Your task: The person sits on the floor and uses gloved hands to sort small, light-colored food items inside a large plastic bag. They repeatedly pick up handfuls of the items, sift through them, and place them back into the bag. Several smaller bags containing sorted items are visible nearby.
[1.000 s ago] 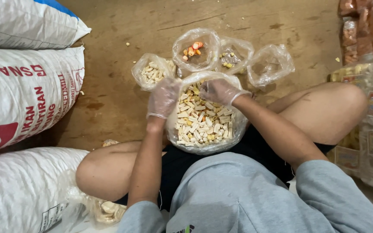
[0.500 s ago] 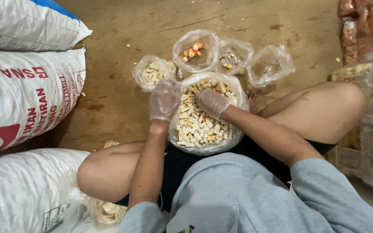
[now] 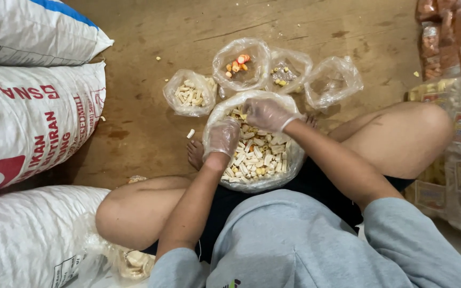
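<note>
Fingers of both gloved hands curl down into the big bag of pale candy pieces.

Left hand (image 3: 223,137) rests bent on the pieces at the big bag's (image 3: 252,184) left side; right hand (image 3: 265,113) hovers cupped over its far edge; what either pinches, I cannot tell. Beyond lie four small bags: pale pieces (image 3: 190,93), orange pieces (image 3: 240,64), yellow bits (image 3: 290,70), and a nearly bare bag (image 3: 333,81). White sacks (image 3: 33,114) stand left.

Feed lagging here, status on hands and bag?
Left hand and right hand, gloved, both inside big bag of pale pieces. Grip unclear. Four small bags beyond.
</note>
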